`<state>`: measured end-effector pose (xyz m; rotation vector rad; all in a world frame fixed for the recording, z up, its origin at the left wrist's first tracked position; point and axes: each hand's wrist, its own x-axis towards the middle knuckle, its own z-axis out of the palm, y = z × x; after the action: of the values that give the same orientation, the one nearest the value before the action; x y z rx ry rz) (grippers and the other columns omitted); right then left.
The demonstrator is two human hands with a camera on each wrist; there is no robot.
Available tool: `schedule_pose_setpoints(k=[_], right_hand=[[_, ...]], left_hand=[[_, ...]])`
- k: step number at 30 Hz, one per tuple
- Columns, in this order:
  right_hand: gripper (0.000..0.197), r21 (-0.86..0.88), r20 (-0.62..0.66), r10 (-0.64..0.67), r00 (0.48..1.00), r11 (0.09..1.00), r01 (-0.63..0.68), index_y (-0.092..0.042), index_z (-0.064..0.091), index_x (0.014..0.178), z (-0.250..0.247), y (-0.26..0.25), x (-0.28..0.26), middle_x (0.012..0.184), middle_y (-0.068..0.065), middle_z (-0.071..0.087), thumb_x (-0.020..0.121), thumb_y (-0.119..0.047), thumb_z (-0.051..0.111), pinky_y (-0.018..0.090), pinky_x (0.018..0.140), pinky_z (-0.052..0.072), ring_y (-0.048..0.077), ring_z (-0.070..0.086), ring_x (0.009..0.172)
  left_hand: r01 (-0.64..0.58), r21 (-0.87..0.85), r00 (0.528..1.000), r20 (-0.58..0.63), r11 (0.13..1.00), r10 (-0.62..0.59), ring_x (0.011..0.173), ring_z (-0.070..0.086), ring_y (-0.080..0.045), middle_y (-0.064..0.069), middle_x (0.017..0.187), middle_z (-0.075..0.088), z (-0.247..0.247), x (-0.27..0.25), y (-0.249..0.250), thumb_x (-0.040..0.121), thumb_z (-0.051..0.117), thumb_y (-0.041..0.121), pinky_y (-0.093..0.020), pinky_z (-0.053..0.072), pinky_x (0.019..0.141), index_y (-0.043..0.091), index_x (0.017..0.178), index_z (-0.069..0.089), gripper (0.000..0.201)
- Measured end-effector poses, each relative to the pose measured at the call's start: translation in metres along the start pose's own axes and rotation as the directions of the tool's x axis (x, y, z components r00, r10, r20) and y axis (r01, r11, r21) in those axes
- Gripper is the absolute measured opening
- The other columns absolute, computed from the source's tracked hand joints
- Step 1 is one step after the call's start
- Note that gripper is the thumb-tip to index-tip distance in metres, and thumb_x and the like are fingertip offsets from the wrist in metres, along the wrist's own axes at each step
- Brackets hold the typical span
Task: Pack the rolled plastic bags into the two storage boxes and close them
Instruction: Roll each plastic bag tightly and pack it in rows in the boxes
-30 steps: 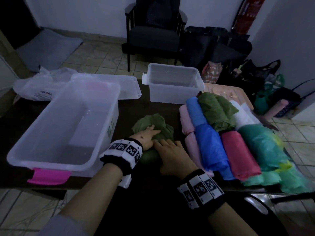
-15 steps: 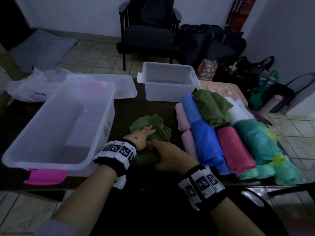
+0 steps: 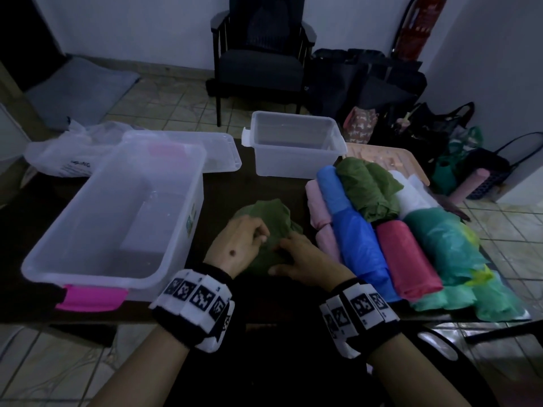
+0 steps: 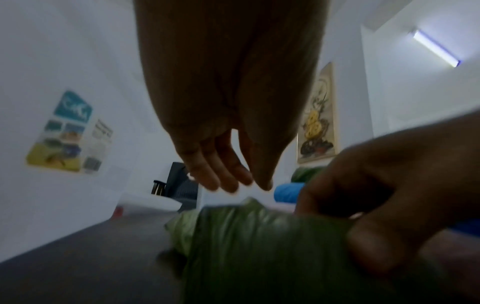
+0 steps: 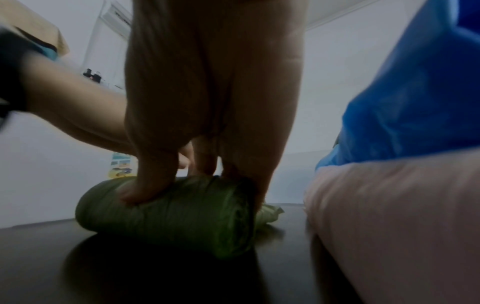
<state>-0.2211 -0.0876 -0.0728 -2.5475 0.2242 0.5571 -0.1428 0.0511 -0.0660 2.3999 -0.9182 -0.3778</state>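
Observation:
A green plastic bag (image 3: 271, 214), partly rolled, lies on the dark table (image 3: 223, 189) in front of me. My right hand (image 3: 305, 259) grips the rolled end (image 5: 168, 216), thumb pressed on its near side and fingers over the top. My left hand (image 3: 244, 242) hovers just over the bag (image 4: 259, 246) with its fingers (image 4: 226, 181) relaxed and holding nothing. A large clear box (image 3: 53, 254) with a pink latch stands open at the left. A small clear box (image 3: 293, 168) stands open at the back. Several rolled bags (image 3: 352, 236) lie piled at the right.
A clear lid (image 3: 217, 151) lies behind the large box, beside a crumpled white bag (image 3: 58, 157). A pale board (image 3: 382, 154) sits behind the pile. A dark chair (image 3: 261, 66) and bags (image 3: 411, 121) stand on the floor beyond the table.
My left hand has lifted off the green bag and drawn its fingers back. My right hand has moved onto the rolled end, and the roll has grown further along the bag.

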Motion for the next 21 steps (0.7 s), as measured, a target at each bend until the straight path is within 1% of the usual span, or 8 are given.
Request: schedule_pose_setpoints(k=[2, 4, 6, 8, 11, 15, 19, 21], right_hand=[[0.042, -0.063, -0.009, -0.016, 1.000, 0.998, 0.015, -0.015, 0.051, 0.128, 0.000, 0.001, 0.001, 0.133, 0.008, 0.044, 0.091, -0.035, 0.057, 0.033, 0.101, 0.033, 0.021, 0.040, 0.122], [0.039, 0.011, -0.028, -0.042, 0.999, 0.999, 0.042, -0.012, 0.051, 0.127, 0.001, 0.002, 0.002, 0.129, 0.008, 0.051, 0.093, -0.030, 0.055, 0.027, 0.095, 0.035, 0.019, 0.047, 0.117], [0.040, 0.143, -0.059, 0.011, 0.998, 0.990, -0.002, -0.013, 0.045, 0.129, 0.002, 0.002, 0.004, 0.129, 0.006, 0.053, 0.093, -0.029, 0.055, 0.025, 0.092, 0.038, 0.017, 0.052, 0.113], [0.036, 0.140, -0.084, 0.073, 0.994, 0.988, -0.061, -0.014, 0.045, 0.124, 0.004, 0.003, 0.008, 0.128, 0.007, 0.053, 0.094, -0.032, 0.051, 0.028, 0.092, 0.039, 0.019, 0.051, 0.113], [0.036, -0.103, -0.214, 0.078, 0.974, 0.990, -0.101, -0.016, 0.048, 0.125, 0.009, 0.001, 0.008, 0.132, 0.006, 0.047, 0.096, -0.039, 0.044, 0.033, 0.100, 0.036, 0.021, 0.043, 0.120], [0.033, -0.252, -0.408, -0.109, 0.907, 0.968, 0.003, -0.016, 0.045, 0.128, 0.031, -0.011, -0.002, 0.132, 0.004, 0.045, 0.097, -0.029, 0.041, 0.030, 0.099, 0.035, 0.019, 0.041, 0.119], [0.055, -0.247, -0.359, -0.120, 0.926, 0.968, 0.029, -0.018, 0.036, 0.139, 0.048, -0.017, -0.012, 0.138, 0.003, 0.042, 0.090, -0.036, 0.054, 0.032, 0.105, 0.031, 0.020, 0.036, 0.126], [0.054, -0.292, -0.338, -0.128, 0.932, 0.956, 0.026, -0.018, 0.035, 0.140, 0.048, -0.019, -0.015, 0.139, 0.002, 0.042, 0.091, -0.033, 0.054, 0.031, 0.105, 0.029, 0.020, 0.035, 0.128]], left_hand=[[0.029, -0.032, 0.994, 0.103, 0.999, -0.025, 0.105, 0.057, -0.011, 0.003, 0.111, 0.063, -0.003, -0.010, 0.002, 0.091, 0.059, 0.021, -0.019, 0.041, 0.085, 0.019, 0.107, 0.065, 0.018], [0.026, -0.009, 0.986, 0.166, 1.000, -0.024, 0.110, 0.056, -0.013, 0.000, 0.118, 0.061, -0.005, -0.016, 0.000, 0.086, 0.066, 0.021, -0.018, 0.040, 0.088, 0.019, 0.117, 0.063, 0.031], [0.032, 0.012, 0.977, 0.212, 0.999, -0.034, 0.117, 0.051, -0.017, -0.002, 0.127, 0.055, -0.004, -0.018, -0.004, 0.078, 0.074, 0.019, -0.022, 0.039, 0.095, 0.019, 0.127, 0.056, 0.052], [0.015, 0.041, 0.975, 0.222, 0.999, -0.023, 0.121, 0.048, -0.018, -0.001, 0.130, 0.052, -0.001, -0.017, -0.007, 0.072, 0.077, 0.014, -0.028, 0.038, 0.100, 0.020, 0.130, 0.051, 0.063], [-0.001, 0.080, 0.981, 0.194, 0.997, -0.014, 0.122, 0.047, -0.020, -0.003, 0.131, 0.051, 0.004, -0.012, -0.009, 0.073, 0.073, 0.007, -0.031, 0.039, 0.100, 0.019, 0.130, 0.050, 0.063], [0.011, 0.120, 0.967, 0.253, 0.993, -0.042, 0.113, 0.054, -0.024, -0.009, 0.125, 0.055, 0.002, -0.002, -0.006, 0.081, 0.065, 0.006, -0.036, 0.044, 0.095, 0.015, 0.126, 0.052, 0.048], [0.038, 0.129, 0.927, 0.365, 0.991, -0.083, 0.111, 0.054, -0.023, -0.007, 0.124, 0.055, 0.000, -0.002, -0.009, 0.083, 0.060, 0.008, -0.035, 0.047, 0.094, 0.022, 0.129, 0.049, 0.050], [0.055, 0.129, 0.899, 0.426, 0.990, -0.105, 0.108, 0.055, -0.022, -0.005, 0.121, 0.056, -0.001, -0.004, -0.013, 0.083, 0.058, 0.011, -0.035, 0.049, 0.092, 0.026, 0.131, 0.047, 0.051]])
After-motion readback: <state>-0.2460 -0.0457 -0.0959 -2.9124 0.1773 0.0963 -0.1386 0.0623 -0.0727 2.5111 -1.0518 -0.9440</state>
